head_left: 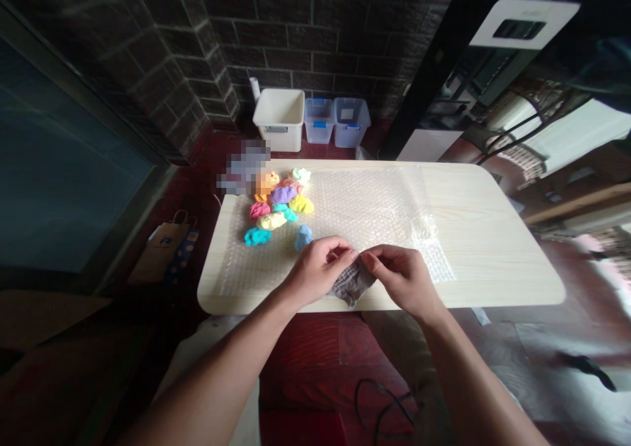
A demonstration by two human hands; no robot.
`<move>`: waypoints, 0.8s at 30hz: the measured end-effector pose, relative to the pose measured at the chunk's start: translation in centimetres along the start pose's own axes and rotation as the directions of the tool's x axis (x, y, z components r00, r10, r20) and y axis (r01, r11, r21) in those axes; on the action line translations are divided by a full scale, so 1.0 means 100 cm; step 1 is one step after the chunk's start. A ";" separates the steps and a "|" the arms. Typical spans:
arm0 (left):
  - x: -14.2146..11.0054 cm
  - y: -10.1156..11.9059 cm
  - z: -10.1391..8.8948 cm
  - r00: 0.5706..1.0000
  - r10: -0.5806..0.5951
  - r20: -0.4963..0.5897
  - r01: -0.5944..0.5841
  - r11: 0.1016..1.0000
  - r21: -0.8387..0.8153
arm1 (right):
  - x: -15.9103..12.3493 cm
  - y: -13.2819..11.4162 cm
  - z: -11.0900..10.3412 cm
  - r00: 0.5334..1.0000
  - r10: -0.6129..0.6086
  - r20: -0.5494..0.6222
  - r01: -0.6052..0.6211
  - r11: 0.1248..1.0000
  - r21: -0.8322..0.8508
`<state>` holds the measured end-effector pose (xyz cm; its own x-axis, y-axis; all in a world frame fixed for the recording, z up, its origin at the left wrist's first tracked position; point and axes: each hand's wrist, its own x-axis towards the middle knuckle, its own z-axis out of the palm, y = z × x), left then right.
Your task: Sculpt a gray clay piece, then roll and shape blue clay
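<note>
My left hand [323,267] and my right hand [398,274] are close together above the table's near edge. Each pinches the upper edge of a small grey ribbed cloth piece [353,284], which hangs between them with its lower end drooping. Fingers cover its top, so its full shape is hidden. Just beyond my left hand lies a light blue cloth bundle [303,237]. Farther left is a group of several crumpled bundles, among them a teal one [257,236], a pale yellow one [271,221], a purple one [283,194] and an orange one [267,182].
Bubble wrap [355,196] covers much of the pale table [497,236]. Behind it on the floor stand a white bin [279,114] and two clear plastic boxes. A paper bag [160,245] is to the left. Black cable [379,393] lies on the floor below.
</note>
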<state>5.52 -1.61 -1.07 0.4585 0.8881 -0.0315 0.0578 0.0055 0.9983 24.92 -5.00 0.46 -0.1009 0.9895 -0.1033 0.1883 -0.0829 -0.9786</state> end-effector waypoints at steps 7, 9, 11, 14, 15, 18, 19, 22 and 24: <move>0.001 0.000 0.000 1.000 -0.020 -0.014 0.020 1.000 -0.011 | 0.003 -0.001 -0.003 0.996 0.072 0.045 -0.076 0.991 0.107; 0.001 0.000 0.000 0.996 -0.086 -0.014 0.084 0.990 -0.113 | 0.004 0.001 -0.004 0.996 0.085 -0.006 -0.083 0.985 0.154; 0.002 0.001 -0.001 0.978 -0.208 0.024 0.208 0.946 -0.251 | 0.005 0.005 -0.005 0.990 0.078 -0.118 -0.053 0.978 0.202; 0.003 0.006 -0.003 0.930 -0.344 0.130 0.366 0.830 -0.421 | 0.008 0.007 -0.007 0.956 0.057 -0.288 0.026 0.961 0.276; 0.003 0.007 -0.004 0.926 -0.351 0.135 0.373 0.806 -0.460 | 0.009 0.007 -0.009 0.946 0.059 -0.320 0.044 0.951 0.306; 0.005 0.008 -0.006 0.950 -0.309 0.050 0.290 0.809 -0.512 | 0.010 0.007 -0.016 0.947 0.083 -0.310 0.044 0.923 0.382; 0.005 0.007 -0.006 0.958 -0.286 0.025 0.260 0.826 -0.501 | 0.010 0.008 -0.019 0.957 0.092 -0.275 0.023 0.921 0.389; 0.005 0.005 -0.008 0.976 -0.214 0.046 0.215 0.897 -0.386 | 0.008 0.010 -0.029 0.975 0.122 -0.187 -0.059 0.949 0.311; 0.003 0.004 -0.008 0.976 -0.190 0.105 0.214 0.927 -0.309 | 0.006 0.009 -0.033 0.982 0.127 -0.140 -0.092 0.969 0.231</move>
<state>4.94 -0.96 -0.64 0.5299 0.8174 -0.2260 -0.1224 0.3374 0.9334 28.22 -4.14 0.05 0.0620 0.9777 -0.2006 -0.0338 -0.1988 -0.9794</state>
